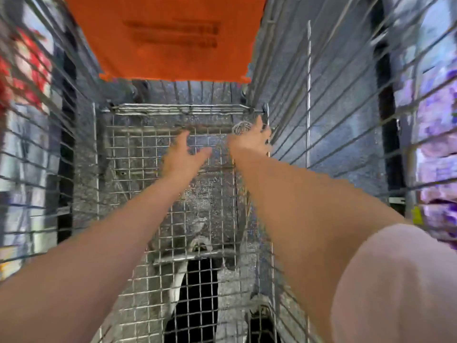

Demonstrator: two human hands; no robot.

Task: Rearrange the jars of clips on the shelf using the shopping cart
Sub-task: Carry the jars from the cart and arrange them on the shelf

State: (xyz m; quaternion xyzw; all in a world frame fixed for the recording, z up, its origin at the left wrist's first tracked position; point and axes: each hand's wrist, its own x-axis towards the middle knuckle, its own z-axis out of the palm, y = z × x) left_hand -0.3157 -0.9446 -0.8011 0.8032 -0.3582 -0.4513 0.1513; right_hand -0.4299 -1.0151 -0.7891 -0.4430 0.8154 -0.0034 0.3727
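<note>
I am looking down into a wire shopping cart (148,149) with both bare arms stretched deep inside. My left hand (184,154) hovers over the cart's mesh floor with its fingers spread and holds nothing. My right hand (254,139) is at the far right corner of the cart floor, against a small round clear jar of clips (241,127). Motion blur hides whether the fingers are closed around the jar. No other jar shows in the cart.
An orange plastic flap (168,38) of the cart's child seat hangs above the far end. Wire side walls (321,107) rise close on both sides. Blurred store shelves with red goods (22,70) on the left and purple goods (435,120) on the right flank the cart.
</note>
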